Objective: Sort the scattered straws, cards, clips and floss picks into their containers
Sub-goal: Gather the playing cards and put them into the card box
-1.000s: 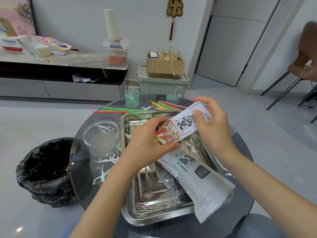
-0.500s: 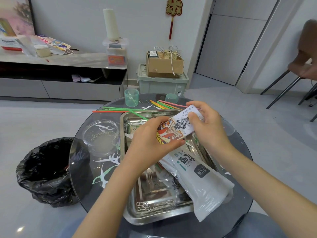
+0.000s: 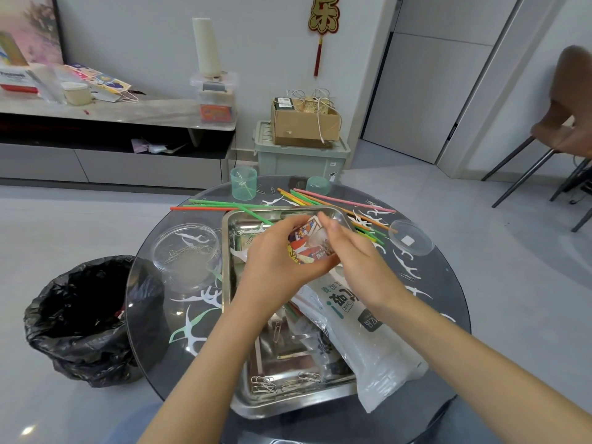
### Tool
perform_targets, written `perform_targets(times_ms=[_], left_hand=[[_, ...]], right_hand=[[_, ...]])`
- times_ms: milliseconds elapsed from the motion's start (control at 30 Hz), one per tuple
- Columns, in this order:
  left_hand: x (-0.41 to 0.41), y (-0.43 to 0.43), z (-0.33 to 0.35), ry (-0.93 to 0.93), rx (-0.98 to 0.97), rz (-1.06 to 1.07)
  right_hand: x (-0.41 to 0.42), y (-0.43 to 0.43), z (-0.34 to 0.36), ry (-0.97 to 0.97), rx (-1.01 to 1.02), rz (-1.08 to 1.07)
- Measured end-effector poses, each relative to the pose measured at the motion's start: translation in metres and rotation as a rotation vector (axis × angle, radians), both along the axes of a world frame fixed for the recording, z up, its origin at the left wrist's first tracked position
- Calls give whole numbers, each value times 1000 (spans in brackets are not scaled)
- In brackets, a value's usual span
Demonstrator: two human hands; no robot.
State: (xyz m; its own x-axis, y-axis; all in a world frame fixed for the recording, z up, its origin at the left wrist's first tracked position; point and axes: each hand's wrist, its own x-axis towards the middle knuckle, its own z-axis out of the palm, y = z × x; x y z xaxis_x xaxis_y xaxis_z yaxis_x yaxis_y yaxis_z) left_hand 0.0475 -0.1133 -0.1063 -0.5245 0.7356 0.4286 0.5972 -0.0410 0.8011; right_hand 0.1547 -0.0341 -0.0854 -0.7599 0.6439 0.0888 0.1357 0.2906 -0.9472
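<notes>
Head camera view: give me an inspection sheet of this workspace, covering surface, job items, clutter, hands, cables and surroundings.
Surface: round dark glass table with a stainless steel tray on it.
Job's things: coloured plastic straws lie along the tray's far side; metal paper clips in the tray's near corner; stack of printed cards held over the tray; clear round plastic tub left of the tray; green translucent cup at the far edge.
Clutter: white printed plastic bag draped over the tray's right rim.
Hands: left hand grips the cards; right hand pinches them from the right.
Cables: nothing seen on the table.
Surroundings: black bin bag on the floor, left; cardboard box by the wall.
</notes>
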Motion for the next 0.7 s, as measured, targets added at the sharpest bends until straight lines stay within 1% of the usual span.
perform_targets(times_ms=[100,167,300,400,433,533,600,700], left_hand=[[-8,0,-1,7,-5,59],[-8,1,-1,30,-16,70],[-6,3,-2,73,-15,50],[-9,2,-4,131,-52,34],[-9,2,-5,141,-65,30],[-10,-1,-5,115,-52,-7],[-11,-2,-3,111,-71,-32],[-15,-4,-3,170,-127,23]], right_hand=[[12,-1,2,-24,27,13],[16,-1,-1,-45,97,7],[17,2,-4,-54,200,-23],[18,4,-10,-66,294,4],[19,5,-12,-67,297,21],[17,11,-10,-55,199,32],[14,14,-5,-41,141,-1],[5,15,-3,-18,34,-44]])
